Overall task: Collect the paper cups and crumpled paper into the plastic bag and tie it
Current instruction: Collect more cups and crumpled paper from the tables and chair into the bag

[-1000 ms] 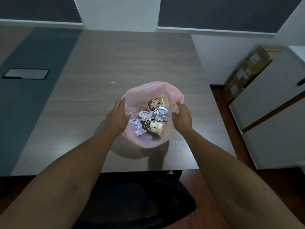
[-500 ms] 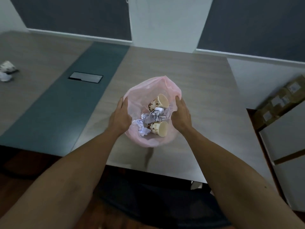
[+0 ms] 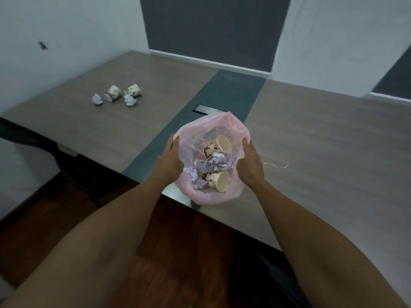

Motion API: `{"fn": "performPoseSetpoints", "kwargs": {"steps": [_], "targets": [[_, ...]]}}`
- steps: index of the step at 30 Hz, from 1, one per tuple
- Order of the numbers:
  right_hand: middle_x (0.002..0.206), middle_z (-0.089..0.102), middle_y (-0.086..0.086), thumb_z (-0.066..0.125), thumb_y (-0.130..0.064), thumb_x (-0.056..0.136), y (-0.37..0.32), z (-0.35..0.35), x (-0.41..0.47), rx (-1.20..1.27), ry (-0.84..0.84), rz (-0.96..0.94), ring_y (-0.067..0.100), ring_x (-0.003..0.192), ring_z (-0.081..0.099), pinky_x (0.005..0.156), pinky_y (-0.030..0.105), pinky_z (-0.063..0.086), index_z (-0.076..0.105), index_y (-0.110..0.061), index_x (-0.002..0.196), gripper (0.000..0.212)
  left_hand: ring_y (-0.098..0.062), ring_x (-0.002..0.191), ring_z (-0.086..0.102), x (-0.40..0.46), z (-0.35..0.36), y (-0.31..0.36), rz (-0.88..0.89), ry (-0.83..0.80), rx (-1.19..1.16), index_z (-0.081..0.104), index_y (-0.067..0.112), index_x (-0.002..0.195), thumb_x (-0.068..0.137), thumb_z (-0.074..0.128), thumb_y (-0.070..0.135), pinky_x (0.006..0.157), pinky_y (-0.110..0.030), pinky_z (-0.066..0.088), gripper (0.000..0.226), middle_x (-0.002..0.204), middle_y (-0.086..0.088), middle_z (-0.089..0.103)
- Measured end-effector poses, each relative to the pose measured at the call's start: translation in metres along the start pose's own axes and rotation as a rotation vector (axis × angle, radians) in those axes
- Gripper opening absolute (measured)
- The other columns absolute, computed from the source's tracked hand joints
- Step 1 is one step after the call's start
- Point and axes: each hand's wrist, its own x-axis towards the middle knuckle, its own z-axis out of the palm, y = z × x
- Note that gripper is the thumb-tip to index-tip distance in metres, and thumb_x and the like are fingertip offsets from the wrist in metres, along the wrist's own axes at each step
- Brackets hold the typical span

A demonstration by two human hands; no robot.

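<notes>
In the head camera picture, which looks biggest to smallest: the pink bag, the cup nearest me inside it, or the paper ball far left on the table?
1. pink bag
2. cup
3. paper ball, though it's farther away.

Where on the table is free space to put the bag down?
Bare wood lies right of the right hand, beyond the thin twist tie, and between the pink bag and the far-left cups. That cup-and-paper cluster is crowded.

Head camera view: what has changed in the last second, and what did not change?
The view swung left: the pink plastic bag now hangs over the table's near edge, and two more paper cups with crumpled paper appear far left. Nothing was taken or released. Left hand and right hand still hold the bag's sides open, same contents inside.
</notes>
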Motion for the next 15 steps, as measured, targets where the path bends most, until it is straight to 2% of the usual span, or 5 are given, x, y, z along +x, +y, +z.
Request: {"fn": "performPoseSetpoints", "kwargs": {"steps": [3, 6, 9, 15], "targets": [[0.167, 0.025, -0.001, 0.040, 0.000, 0.099, -0.044, 0.047, 0.011, 0.021, -0.045, -0.021, 0.032, 0.144, 0.038, 0.113, 0.048, 0.037, 0.023, -0.024, 0.161, 0.069, -0.036, 0.129, 0.051, 0.003, -0.029, -0.051, -0.048, 0.040, -0.010, 0.011, 0.019, 0.161, 0.089, 0.059, 0.008, 0.097, -0.044, 0.046, 0.087, 0.168, -0.003, 0.011], [0.167, 0.023, -0.001, 0.037, 0.001, 0.100, -0.087, 0.090, 0.027, 0.050, -0.108, -0.061, 0.029, 0.147, 0.034, 0.116, 0.045, 0.035, 0.021, -0.024, 0.161, 0.068, -0.034, 0.131, 0.049, 0.008, -0.055, -0.100, -0.093, 0.084, -0.012, 0.012, 0.017, 0.161, 0.089, 0.060, 0.009, 0.096, -0.044, 0.046, 0.087, 0.167, -0.004, 0.012], [0.167, 0.024, 0.000, 0.037, -0.006, 0.104, -0.128, 0.132, 0.046, 0.084, -0.157, -0.114, 0.031, 0.148, 0.034, 0.118, 0.052, 0.035, 0.020, -0.026, 0.161, 0.063, -0.033, 0.132, 0.048, 0.013, -0.078, -0.148, -0.146, 0.121, -0.005, 0.012, 0.016, 0.160, 0.089, 0.060, 0.011, 0.098, -0.045, 0.048, 0.086, 0.166, -0.003, 0.013], [0.166, 0.026, 0.000, 0.036, -0.002, 0.103, -0.208, 0.218, 0.092, 0.097, -0.260, -0.236, 0.032, 0.145, 0.036, 0.117, 0.053, 0.036, 0.022, -0.028, 0.161, 0.065, -0.034, 0.120, 0.055, 0.040, -0.118, -0.242, -0.253, 0.193, 0.011, 0.012, 0.021, 0.160, 0.087, 0.059, 0.011, 0.086, -0.043, 0.050, 0.087, 0.165, -0.002, 0.017]]}}
